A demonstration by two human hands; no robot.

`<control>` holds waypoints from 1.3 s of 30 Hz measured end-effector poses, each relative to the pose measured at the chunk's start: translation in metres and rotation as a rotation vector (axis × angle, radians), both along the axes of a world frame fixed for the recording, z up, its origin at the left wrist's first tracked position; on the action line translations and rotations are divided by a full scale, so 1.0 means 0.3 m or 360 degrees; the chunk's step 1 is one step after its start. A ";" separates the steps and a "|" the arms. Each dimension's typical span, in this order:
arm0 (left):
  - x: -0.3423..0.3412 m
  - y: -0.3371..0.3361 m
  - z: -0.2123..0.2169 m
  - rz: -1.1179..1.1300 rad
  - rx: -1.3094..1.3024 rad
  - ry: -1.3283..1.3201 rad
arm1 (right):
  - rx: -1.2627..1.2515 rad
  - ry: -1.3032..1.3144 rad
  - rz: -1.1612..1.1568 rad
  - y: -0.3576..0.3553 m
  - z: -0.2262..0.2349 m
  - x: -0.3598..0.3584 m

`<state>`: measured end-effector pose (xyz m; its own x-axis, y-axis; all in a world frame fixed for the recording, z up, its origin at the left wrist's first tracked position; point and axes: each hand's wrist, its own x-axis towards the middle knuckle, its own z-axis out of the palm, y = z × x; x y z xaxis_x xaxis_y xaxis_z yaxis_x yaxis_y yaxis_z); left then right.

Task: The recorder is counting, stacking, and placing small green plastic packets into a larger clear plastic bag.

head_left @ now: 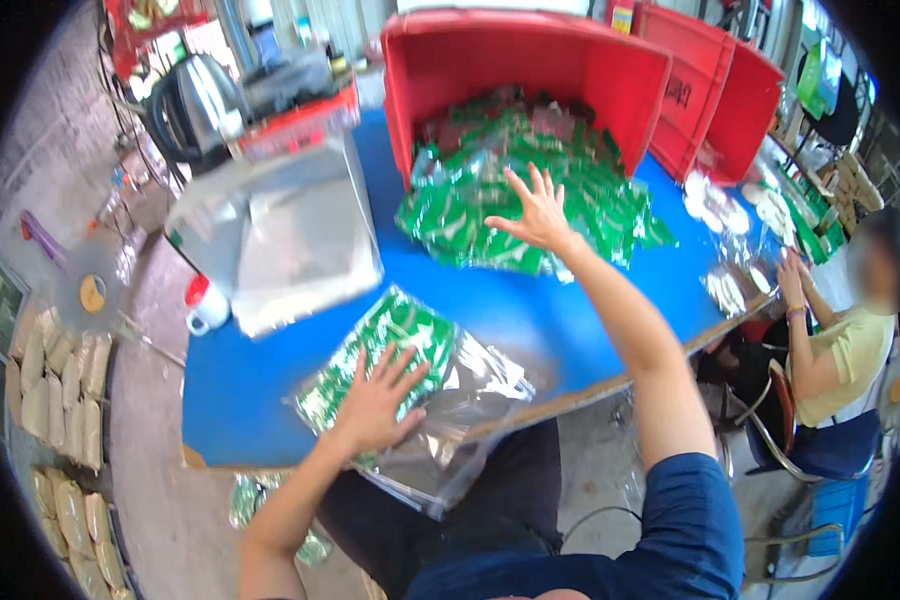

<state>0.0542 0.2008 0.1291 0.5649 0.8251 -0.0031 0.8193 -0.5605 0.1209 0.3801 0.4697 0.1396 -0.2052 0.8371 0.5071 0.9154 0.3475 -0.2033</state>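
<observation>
Here, blue tbl, grey flr round; L hand spread on green bag, R hand spread nr green pkts.

Navy short-slv top, v. dk bottoms.

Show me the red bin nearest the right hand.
The left bin, with green packets spilling from its mouth toward the right hand; the other bin sits farther right.

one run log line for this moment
left hand: open, on clear plastic bag of green packets; right hand: open, over glossy green packet heap, contact unclear; tipped red plastic bin: heap spilling onto blue tabletop
</observation>
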 end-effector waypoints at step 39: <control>-0.370 -0.123 0.078 0.0468 0.0639 -0.0345 | -0.0156 0.0160 0.1467 -0.893 -0.142 -0.268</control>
<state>-0.0567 0.1641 0.1525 0.2624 0.8609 0.4359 0.9286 -0.3481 0.1285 0.2998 0.2017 0.0971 -0.7689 0.4056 0.4943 0.2632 0.9053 -0.3334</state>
